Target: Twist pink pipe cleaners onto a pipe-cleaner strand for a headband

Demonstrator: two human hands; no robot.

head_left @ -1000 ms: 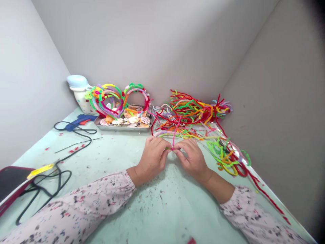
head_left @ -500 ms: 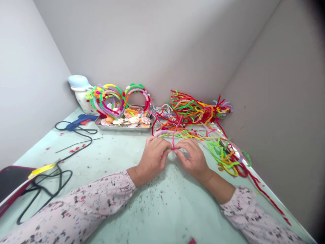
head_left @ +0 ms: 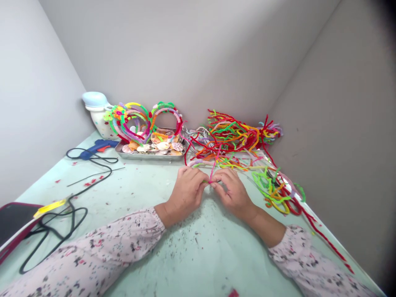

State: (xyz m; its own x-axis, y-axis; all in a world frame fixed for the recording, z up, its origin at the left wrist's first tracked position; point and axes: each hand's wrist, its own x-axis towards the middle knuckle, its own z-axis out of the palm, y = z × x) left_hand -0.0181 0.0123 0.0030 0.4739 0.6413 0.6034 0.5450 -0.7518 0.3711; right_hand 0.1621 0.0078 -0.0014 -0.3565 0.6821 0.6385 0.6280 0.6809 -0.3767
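The join of the pink pipe cleaners (head_left: 213, 168) is hidden by the fingers of the left hand (head_left: 187, 194) and right hand (head_left: 233, 194); its form cannot be determined. Shells (head_left: 162, 145) in the metal tray (head_left: 148, 156) are partly obscured by pipe-cleaner hearts (head_left: 133, 123). The red-edged black case (head_left: 15, 222) is cut off at the left edge, and a red scrap (head_left: 233, 293), unidentifiable, at the bottom edge.

the pale green tabletop (head_left: 198, 264) bore a glue gun (head_left: 98, 148) at ten o'clock, a metal tray of shells (head_left: 150, 156) at eleven, and pipe cleaners (head_left: 230, 138) at twelve.
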